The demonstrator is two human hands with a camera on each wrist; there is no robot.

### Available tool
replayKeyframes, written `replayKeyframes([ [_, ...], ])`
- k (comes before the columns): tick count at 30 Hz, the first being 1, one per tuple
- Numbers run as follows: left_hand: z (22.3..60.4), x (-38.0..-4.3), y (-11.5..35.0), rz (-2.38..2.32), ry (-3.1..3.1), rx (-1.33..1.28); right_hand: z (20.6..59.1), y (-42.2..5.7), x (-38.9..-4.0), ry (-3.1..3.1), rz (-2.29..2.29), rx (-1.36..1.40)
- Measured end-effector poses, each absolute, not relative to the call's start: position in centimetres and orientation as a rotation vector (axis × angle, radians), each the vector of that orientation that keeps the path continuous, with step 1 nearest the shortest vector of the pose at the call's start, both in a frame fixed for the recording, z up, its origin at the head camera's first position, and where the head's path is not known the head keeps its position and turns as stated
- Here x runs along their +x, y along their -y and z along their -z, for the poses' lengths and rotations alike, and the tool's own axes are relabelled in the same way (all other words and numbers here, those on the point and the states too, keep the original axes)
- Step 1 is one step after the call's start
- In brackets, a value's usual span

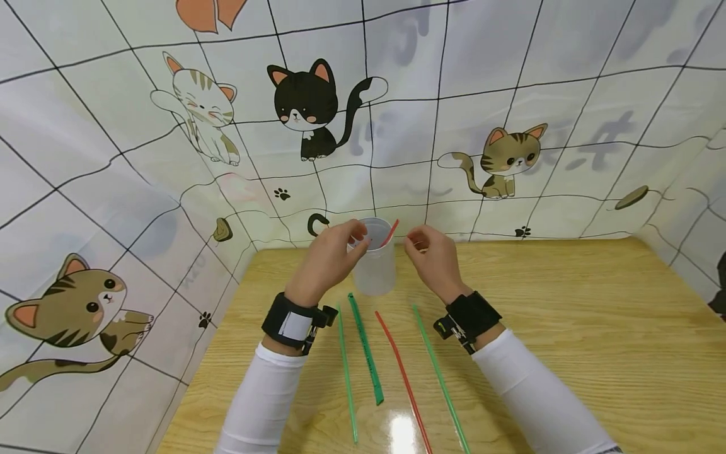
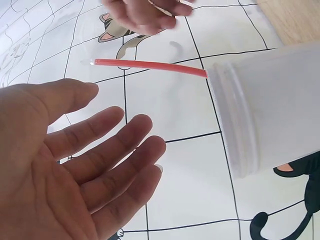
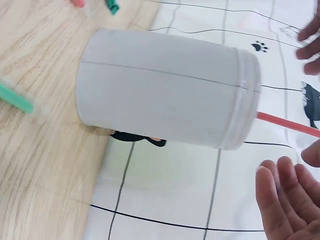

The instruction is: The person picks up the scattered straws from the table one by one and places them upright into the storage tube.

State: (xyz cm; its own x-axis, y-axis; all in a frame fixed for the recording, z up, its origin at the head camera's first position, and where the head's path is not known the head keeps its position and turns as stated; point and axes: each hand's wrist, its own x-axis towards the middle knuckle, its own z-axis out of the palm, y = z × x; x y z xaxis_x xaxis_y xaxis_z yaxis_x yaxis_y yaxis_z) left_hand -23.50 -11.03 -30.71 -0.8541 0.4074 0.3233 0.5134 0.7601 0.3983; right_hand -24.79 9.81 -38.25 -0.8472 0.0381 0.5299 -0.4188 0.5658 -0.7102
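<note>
A translucent white plastic cup (image 1: 374,271) stands upright at the back of the table. One red straw (image 1: 390,233) leans in it, its upper end above the rim; the left wrist view shows clear wrapping at the tip of this straw (image 2: 150,65). At the cup's left rim is my left hand (image 1: 329,257), fingers spread and relaxed, holding nothing. My right hand (image 1: 435,260) hovers just right of the cup and straw, its fingers loosely bent with nothing between them. In the right wrist view the right hand's fingers (image 3: 280,200) are apart from the straw.
On the wooden table (image 1: 544,328), a thin green straw (image 1: 346,372), a dark green straw (image 1: 365,350), a red straw (image 1: 404,375) and a light green straw (image 1: 439,372) lie side by side between the forearms. A cat-patterned sheet (image 1: 408,139) rises behind the table.
</note>
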Motion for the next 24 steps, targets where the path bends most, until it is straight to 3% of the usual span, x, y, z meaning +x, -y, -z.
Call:
replayKeyframes([
  [14,34.8,-20.5,11.0,0.732,2.684,-0.7,36.7,-9.5,-20.0,2.176,-1.315,0.305],
  [24,36.7,-19.7,11.0,0.775,2.716,-0.695,37.9,-9.4,-19.2,2.221,-1.367,0.294],
])
